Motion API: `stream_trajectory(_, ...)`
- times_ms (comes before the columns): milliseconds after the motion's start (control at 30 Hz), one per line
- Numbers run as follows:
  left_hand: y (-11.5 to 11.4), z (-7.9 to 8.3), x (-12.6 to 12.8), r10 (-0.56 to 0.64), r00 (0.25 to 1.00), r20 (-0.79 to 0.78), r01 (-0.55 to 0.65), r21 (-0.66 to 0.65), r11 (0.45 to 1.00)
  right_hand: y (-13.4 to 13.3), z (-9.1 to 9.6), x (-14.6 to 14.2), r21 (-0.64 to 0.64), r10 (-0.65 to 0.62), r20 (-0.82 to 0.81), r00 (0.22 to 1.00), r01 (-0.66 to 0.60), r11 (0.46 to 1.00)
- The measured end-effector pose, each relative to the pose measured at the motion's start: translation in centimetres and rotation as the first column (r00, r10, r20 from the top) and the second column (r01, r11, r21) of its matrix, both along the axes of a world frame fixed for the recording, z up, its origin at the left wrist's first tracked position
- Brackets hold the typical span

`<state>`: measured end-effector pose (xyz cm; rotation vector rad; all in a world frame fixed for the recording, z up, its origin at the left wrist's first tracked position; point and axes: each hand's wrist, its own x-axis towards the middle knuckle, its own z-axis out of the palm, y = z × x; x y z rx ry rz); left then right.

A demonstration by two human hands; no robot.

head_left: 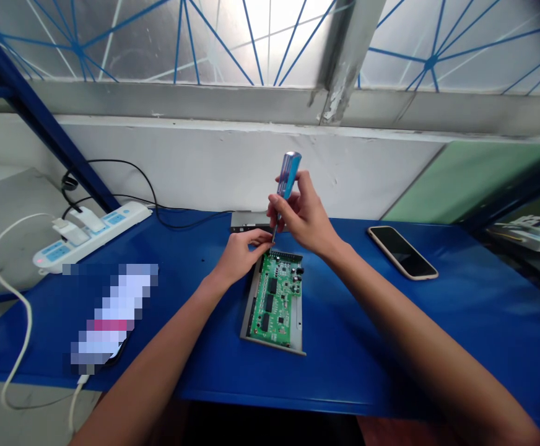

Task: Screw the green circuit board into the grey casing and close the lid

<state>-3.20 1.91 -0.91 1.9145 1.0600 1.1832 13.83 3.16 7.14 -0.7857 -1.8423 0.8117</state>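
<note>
A green circuit board (277, 301) lies in a shallow grey metal tray (300, 319) on the blue table. My right hand (301, 214) grips a screwdriver (289, 173) with a clear blue handle, held nearly upright. Its shaft points down at the far left corner of the board. There my left hand (248, 251) has its fingers pinched together close to the screwdriver's tip; whatever is between them is too small to make out. Behind both hands sits a flat grey metal piece (246, 219), partly hidden by them.
A phone (402, 252) in a pale case lies on the right. To the left, a blurred-out lit phone (116, 316) is plugged into a white cable (29, 316). A white power strip (94, 234) with plugs and black cords stands near the wall below the window.
</note>
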Motion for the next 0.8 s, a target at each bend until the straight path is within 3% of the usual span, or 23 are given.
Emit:
stream_trajectory(167,0.21,-0.34,0.1,0.011,1.0,0.022,-0.012,0.042,0.999,0.41,0.44,0.39,-0.047,0.161,-0.062,0.985,-0.164,0.985)
stream_trajectory(333,0.13,-0.43,0.21,-0.004,1.0,-0.001,0.004,0.055,0.998,0.49,0.72,0.73,-0.116,0.211,-0.075,0.975,-0.219,0.969)
stream_trajectory(600,0.15,-0.4,0.09,-0.014,1.0,-0.012,0.014,0.019,1.0,0.26,0.97,0.71,-0.128,0.198,-0.069,0.978,-0.205,0.97)
stream_trajectory(800,0.09,-0.38,0.31,0.031,0.999,-0.027,-0.03,0.023,0.999,0.1,0.58,0.03,-0.147,0.006,-0.104,0.995,-0.021,0.989)
